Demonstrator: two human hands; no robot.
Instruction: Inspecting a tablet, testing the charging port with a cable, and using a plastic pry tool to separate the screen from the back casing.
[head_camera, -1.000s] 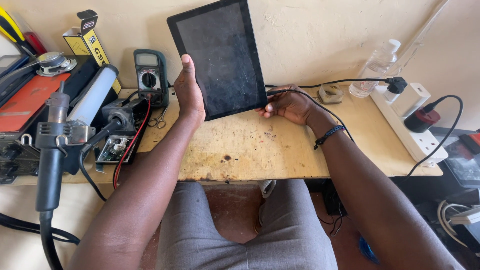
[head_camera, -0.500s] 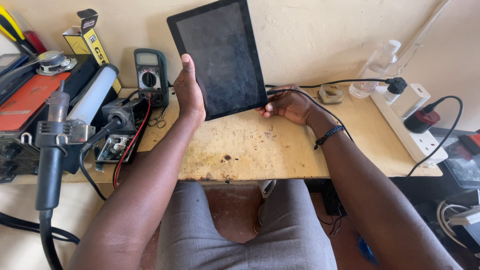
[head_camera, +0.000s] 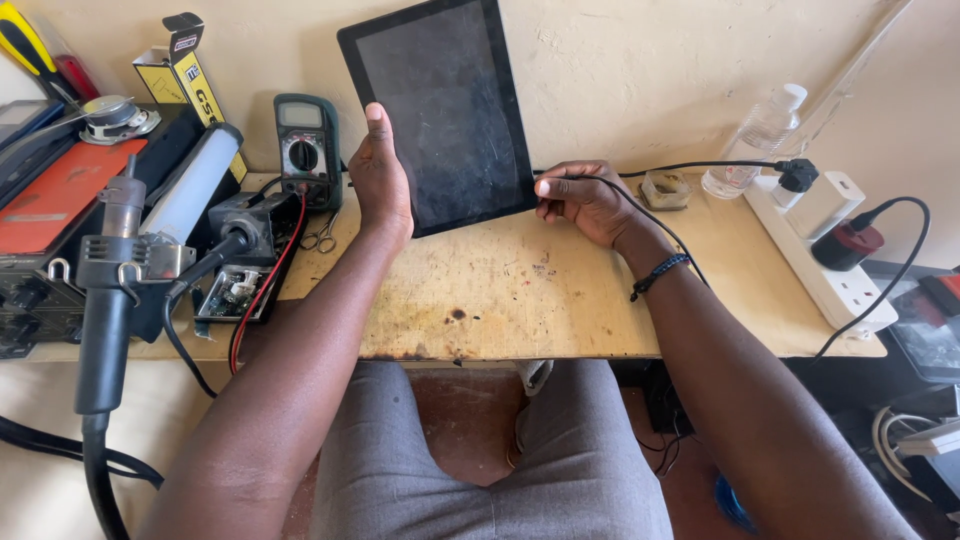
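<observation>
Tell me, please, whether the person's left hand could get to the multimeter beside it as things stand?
Probably yes: the multimeter stands just left of the left hand with nothing between, but that hand holds the tablet.

I'm seeing open bench lying between my forearms — passable. Leftward, the multimeter, scissors and hot-air wand are crowding in; rightward, a black cable and power strip are blocking (bottle behind).
</observation>
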